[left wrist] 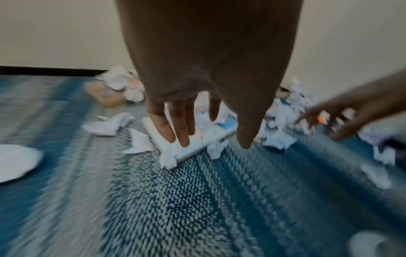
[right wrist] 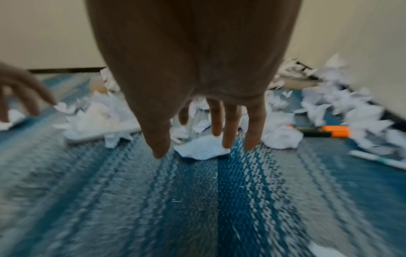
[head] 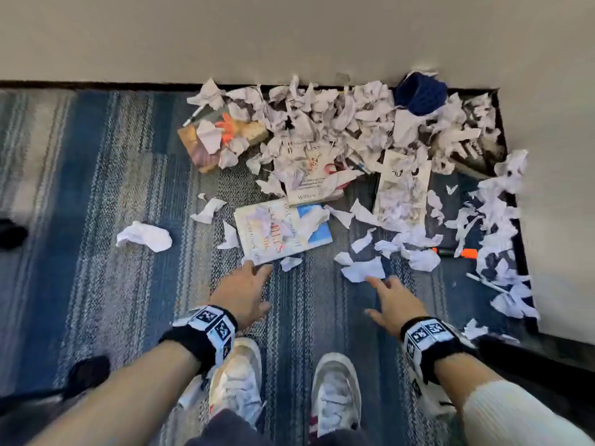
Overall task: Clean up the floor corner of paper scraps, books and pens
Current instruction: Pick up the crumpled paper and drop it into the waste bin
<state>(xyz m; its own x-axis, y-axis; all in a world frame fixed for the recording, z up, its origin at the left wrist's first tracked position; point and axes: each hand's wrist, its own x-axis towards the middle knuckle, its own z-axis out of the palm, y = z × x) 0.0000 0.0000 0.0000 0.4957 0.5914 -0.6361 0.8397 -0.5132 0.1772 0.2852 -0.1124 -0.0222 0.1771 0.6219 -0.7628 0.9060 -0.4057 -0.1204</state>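
Note:
White paper scraps lie heaped in the floor corner over several books. A pale book with a blue patch lies nearest me. My left hand reaches to its near corner with fingers straight, just above the book. My right hand is spread open above a crumpled scrap, the same scrap lying under its fingertips. An orange and black marker and a white pen lie on the right; another pen lies at the back left.
Blue striped carpet covers the floor. Beige walls close the back and the right side. A dark blue knitted item sits in the far corner. A crumpled paper ball lies apart on the left. My white shoes stand below.

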